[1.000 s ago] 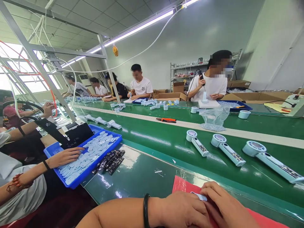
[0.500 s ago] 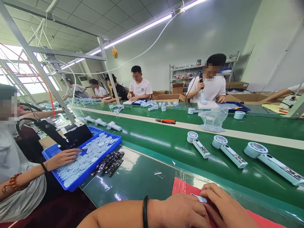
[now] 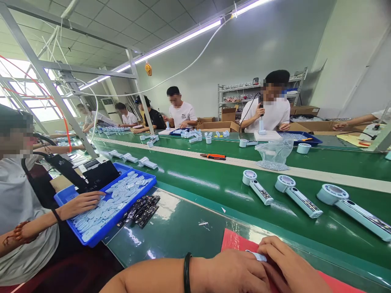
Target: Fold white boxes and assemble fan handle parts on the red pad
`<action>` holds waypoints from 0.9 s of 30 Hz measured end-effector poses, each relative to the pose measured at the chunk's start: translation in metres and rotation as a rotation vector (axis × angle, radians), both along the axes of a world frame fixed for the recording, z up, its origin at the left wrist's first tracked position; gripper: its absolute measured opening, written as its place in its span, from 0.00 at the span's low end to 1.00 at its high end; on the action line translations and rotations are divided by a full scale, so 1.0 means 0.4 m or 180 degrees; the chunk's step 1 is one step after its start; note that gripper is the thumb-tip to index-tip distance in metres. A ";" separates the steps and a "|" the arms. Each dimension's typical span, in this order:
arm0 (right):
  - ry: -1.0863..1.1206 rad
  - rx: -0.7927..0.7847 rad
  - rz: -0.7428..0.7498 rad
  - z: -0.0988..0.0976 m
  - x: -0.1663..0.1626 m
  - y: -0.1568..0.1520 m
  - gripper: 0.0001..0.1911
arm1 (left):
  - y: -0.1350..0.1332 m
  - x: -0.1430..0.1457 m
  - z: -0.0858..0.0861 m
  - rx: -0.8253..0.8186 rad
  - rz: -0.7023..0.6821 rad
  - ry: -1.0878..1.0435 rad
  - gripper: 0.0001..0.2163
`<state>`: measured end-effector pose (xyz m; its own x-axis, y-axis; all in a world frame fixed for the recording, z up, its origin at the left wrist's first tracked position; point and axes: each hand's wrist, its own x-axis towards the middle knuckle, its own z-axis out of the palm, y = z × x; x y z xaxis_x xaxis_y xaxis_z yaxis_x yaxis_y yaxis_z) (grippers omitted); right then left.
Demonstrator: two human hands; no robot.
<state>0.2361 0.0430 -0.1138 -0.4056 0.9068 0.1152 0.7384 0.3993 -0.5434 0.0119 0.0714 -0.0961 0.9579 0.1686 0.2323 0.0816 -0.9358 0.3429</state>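
My left hand [image 3: 233,270], with a black bangle at the wrist, is closed at the bottom of the view. My right hand [image 3: 293,266] meets it from the right, its fingers bent. Between them a small edge of a light-blue plastic part [image 3: 258,256] shows; the hands cover the rest, so its full shape is hidden. Both hands are over a red mat [image 3: 230,240] at the bench edge. Beyond them, three light-blue handheld fans [image 3: 297,195] with exposed circuit boards in the handles lie on the green belt.
At left, a co-worker's hand [image 3: 82,204] rests in a blue tray [image 3: 122,223] of light-blue oval pieces. Circuit boards [image 3: 142,211] are piled beside it. Pliers [image 3: 214,156] and a clear bag [image 3: 275,154] lie on the pale middle strip. Several co-workers sit across the belt.
The three fans have shifted slightly right on the near belt, while pieces on the far belt have shifted slightly left. My hands look the same. A co-worker opposite has moved their hands.
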 end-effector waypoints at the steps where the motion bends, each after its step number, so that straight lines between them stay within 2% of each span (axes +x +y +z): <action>1: 0.0017 0.0000 0.0000 0.002 0.000 -0.001 0.16 | 0.001 0.000 -0.003 -0.0013 -0.0017 -0.0034 0.09; 27: -0.0067 -0.0047 -0.0007 0.006 -0.005 -0.001 0.15 | 0.006 0.001 -0.023 -0.0043 -0.0060 -0.0264 0.10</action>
<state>0.2340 0.0426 -0.1113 -0.4057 0.9093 0.0932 0.7507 0.3896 -0.5336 0.0125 0.0739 -0.1051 0.9385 0.1543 0.3088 0.0348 -0.9322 0.3603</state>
